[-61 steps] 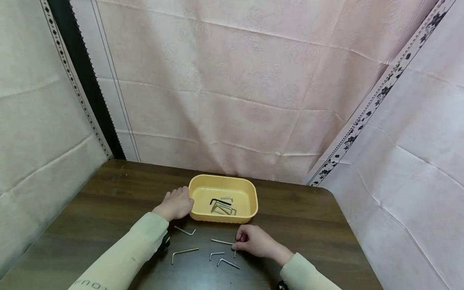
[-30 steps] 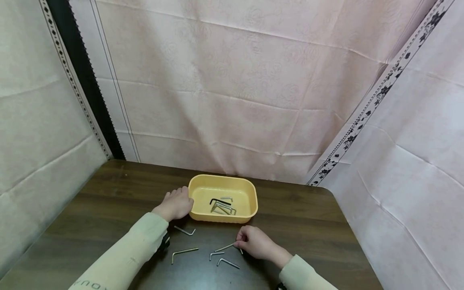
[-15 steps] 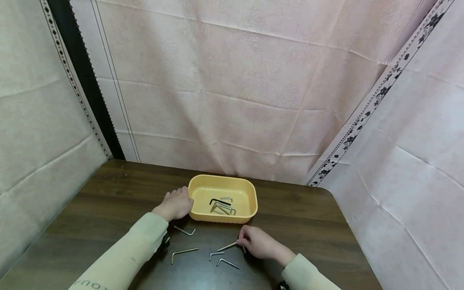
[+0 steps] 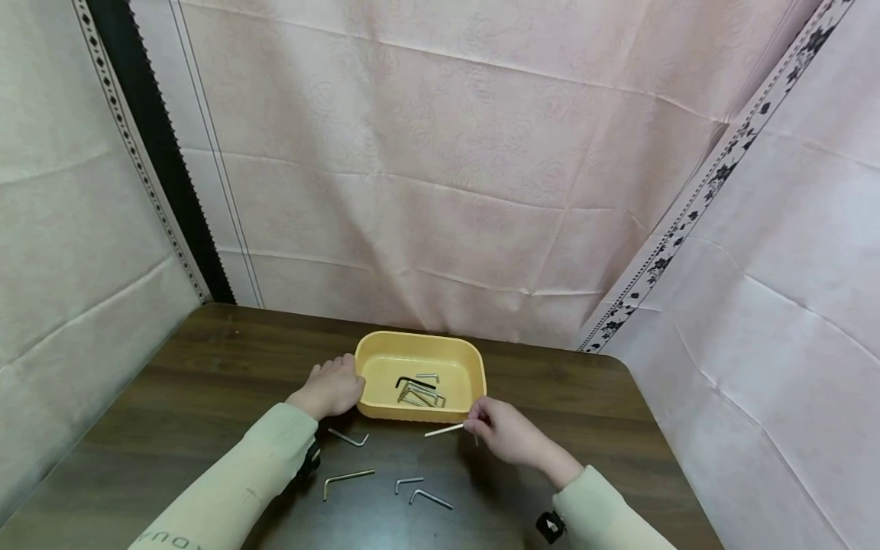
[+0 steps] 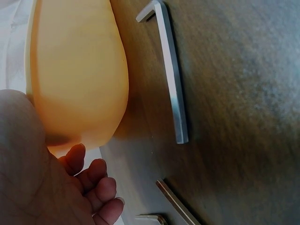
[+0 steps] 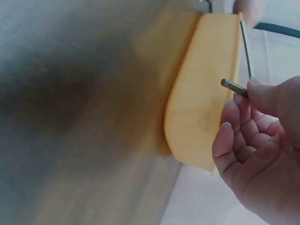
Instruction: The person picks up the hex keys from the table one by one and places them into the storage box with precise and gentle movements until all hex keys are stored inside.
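Hex key (image 4: 443, 431) is pinched at one end by right hand (image 4: 505, 435), beside yellow tray (image 4: 476, 367) steadied by left hand's (image 4: 333, 388) relaxed fingers. Risk: thin grip slips, key dropped on desk (image 4: 206, 367).

Matt yellow plastic tray (image 4: 474, 382), bright metal hex keys (image 4: 348, 477) (one black (image 4: 415, 382)), dark wood-grain table (image 4: 206, 367).

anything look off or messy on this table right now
Nothing is damaged or spilled. Four silver L-shaped hex keys lie scattered at different angles on the dark wooden table, outside the yellow plastic tray that holds the others. The right hand pinches a fifth hex key.
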Demonstrator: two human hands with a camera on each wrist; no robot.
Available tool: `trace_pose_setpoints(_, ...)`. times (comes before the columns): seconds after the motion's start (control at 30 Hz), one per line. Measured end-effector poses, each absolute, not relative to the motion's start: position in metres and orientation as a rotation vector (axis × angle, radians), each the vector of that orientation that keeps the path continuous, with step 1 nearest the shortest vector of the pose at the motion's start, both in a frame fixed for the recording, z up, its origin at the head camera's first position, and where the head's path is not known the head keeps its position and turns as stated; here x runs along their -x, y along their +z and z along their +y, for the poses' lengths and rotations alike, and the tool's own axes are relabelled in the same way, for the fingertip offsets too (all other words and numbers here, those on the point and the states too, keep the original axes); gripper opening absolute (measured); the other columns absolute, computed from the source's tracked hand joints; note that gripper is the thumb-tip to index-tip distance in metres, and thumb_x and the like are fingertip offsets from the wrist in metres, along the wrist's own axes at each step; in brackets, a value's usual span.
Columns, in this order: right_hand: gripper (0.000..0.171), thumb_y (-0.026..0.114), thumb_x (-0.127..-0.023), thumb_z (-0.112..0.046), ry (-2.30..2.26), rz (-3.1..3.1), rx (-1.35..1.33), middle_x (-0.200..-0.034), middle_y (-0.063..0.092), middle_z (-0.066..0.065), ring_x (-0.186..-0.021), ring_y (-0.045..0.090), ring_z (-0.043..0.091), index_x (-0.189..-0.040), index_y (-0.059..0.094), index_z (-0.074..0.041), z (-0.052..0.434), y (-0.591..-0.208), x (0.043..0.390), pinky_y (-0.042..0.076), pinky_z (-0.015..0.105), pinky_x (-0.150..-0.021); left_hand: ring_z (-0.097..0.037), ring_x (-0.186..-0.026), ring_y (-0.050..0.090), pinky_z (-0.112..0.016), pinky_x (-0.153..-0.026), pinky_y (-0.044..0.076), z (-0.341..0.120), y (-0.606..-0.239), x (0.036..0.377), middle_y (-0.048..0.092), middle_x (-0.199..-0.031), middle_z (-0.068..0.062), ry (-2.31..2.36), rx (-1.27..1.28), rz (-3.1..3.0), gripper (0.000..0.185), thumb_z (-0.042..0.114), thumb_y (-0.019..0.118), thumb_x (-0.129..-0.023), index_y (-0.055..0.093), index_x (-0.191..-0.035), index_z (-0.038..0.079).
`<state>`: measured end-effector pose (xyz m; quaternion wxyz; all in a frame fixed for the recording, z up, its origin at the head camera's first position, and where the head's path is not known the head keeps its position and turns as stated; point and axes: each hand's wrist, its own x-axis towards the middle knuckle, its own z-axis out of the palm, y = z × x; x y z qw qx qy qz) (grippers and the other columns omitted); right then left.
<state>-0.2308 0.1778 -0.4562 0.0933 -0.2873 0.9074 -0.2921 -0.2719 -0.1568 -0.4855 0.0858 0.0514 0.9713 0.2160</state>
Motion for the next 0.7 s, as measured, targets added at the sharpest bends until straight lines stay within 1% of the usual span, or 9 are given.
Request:
trace_pose_setpoints(0.17, 0.01, 0.06, -0.097, -0.021, -0.963, 2.729, 0.795, -0.073, 0.058, -0.002, -0.06, 0.051, 0.011, -0.089, 0.056, -0.016, 0.175, -0.444, 0.241, 0.046, 0.029, -0.054, -0.027, -0.084, 0.043, -0.044, -0.079, 0.032, -0.158, -0.485, 0.272, 0.049, -0.093, -0.009, 0.646, -0.137, 2.89, 0.036, 0.027, 0.041, -0.099, 0.046, -0.12, -0.003)
trace_pose_setpoints(0.3, 0.011, 0.06, -0.097, -0.022, -1.015, 2.782, 0.77, -0.074, 0.056, -0.004, -0.061, 0.051, 0.011, -0.089, 0.056, -0.017, 0.169, -0.44, 0.251, 0.045, 0.028, -0.053, -0.027, -0.084, 0.043, -0.044, -0.079, 0.031, -0.159, -0.488, 0.273, 0.05, -0.094, -0.009, 0.642, -0.129, 2.887, 0.038, 0.028, 0.041, -0.1, 0.045, -0.122, -0.003)
trace_pose_setpoints(0.43, 0.011, 0.06, -0.097, -0.023, -1.022, 2.827, 0.755, -0.075, 0.053, -0.003, -0.063, 0.049, 0.011, -0.09, 0.056, -0.016, 0.16, -0.436, 0.26, 0.044, 0.028, -0.054, -0.027, -0.084, 0.043, -0.043, -0.078, 0.031, -0.159, -0.488, 0.274, 0.05, -0.094, -0.009, 0.648, -0.127, 2.892, 0.038, 0.028, 0.041, -0.099, 0.045, -0.123, -0.002)
trace_pose_setpoints(0.7, 0.013, 0.056, -0.099, -0.025, -0.989, 2.818, 0.702, -0.077, 0.053, 0.0, -0.061, 0.047, 0.013, -0.091, 0.055, -0.015, 0.138, -0.435, 0.28, 0.042, 0.029, -0.055, -0.027, -0.084, 0.043, -0.045, -0.08, 0.031, -0.157, -0.488, 0.273, 0.049, -0.093, -0.009, 0.662, -0.129, 2.884, 0.036, 0.027, 0.04, -0.099, 0.046, -0.12, -0.001)
